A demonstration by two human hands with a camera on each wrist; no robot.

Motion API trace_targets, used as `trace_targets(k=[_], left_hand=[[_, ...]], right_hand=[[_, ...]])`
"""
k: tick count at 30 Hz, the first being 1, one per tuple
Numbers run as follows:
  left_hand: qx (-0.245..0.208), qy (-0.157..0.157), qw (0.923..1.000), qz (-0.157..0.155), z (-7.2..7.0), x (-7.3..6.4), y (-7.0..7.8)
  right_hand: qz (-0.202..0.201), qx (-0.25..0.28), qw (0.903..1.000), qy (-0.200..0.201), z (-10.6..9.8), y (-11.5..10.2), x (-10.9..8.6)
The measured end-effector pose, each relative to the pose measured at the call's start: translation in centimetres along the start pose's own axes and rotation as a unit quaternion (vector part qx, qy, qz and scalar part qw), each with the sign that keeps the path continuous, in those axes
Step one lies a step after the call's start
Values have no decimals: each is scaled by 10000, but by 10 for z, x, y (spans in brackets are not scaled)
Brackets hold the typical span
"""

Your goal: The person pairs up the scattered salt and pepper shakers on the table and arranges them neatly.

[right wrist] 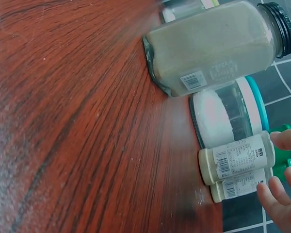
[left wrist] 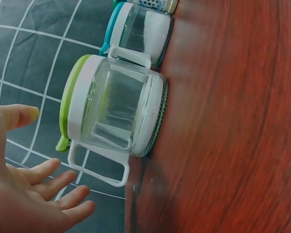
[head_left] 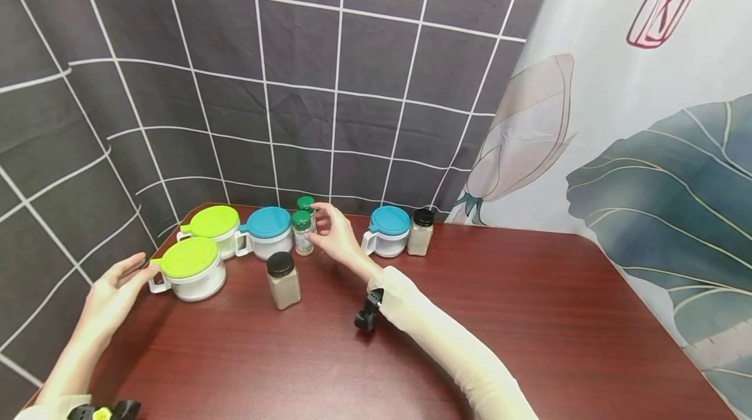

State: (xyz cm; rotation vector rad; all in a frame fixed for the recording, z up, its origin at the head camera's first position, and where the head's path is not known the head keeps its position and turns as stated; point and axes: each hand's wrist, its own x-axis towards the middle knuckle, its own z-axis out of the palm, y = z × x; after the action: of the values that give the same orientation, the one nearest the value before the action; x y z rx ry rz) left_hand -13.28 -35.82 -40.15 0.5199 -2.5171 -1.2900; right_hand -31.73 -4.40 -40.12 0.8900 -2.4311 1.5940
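Note:
My left hand [head_left: 107, 299] is held beside the front lime-lidded seasoning jar [head_left: 190, 266], thumb close to its lid and handle. In the left wrist view a gap shows between the spread fingers [left wrist: 70, 196] and that jar. At the back, my right hand [head_left: 341, 237] is around two small green-capped spice bottles [head_left: 303, 240] standing close together. Its thumb [right wrist: 287, 140] is by the front bottle's neck and the other fingers are at the rear bottle [right wrist: 242, 185]; whether they touch is unclear. Left of the bottles stands a blue-lidded seasoning jar [head_left: 267, 230].
Another lime-lidded jar [head_left: 214, 227] stands behind the front one. A black-capped jar of pale powder [head_left: 284, 283] stands nearer me. Right of my right hand are a second blue-lidded jar [head_left: 389, 230] and another black-capped jar [head_left: 420, 234], before the tiled-pattern backdrop [head_left: 299, 113].

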Motion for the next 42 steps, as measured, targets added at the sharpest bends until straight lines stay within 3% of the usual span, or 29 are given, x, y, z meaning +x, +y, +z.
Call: trace_targets(k=[5, 12, 23, 27, 34, 42], left_hand=[[31, -218, 9997, 145, 0, 0, -5], [107, -466, 9989, -30, 2, 0, -6], [182, -422, 9989, -70, 5, -1, -7], [205, -411, 9989, 23, 6, -1, -8], [193, -494, 9976, 454, 8, 1, -8], [140, -527, 9971, 527, 14, -1, -8]], right_hand=[[-2, -34, 10000, -4, 3, -1, 1], [3, -20, 10000, 69, 6, 0, 4], [260, 279, 9993, 33, 11, -2, 3], [270, 230, 9994, 57, 12, -2, 3], [239, 202, 9995, 100, 14, -3, 5], [388, 67, 9992, 49, 15, -3, 6]])
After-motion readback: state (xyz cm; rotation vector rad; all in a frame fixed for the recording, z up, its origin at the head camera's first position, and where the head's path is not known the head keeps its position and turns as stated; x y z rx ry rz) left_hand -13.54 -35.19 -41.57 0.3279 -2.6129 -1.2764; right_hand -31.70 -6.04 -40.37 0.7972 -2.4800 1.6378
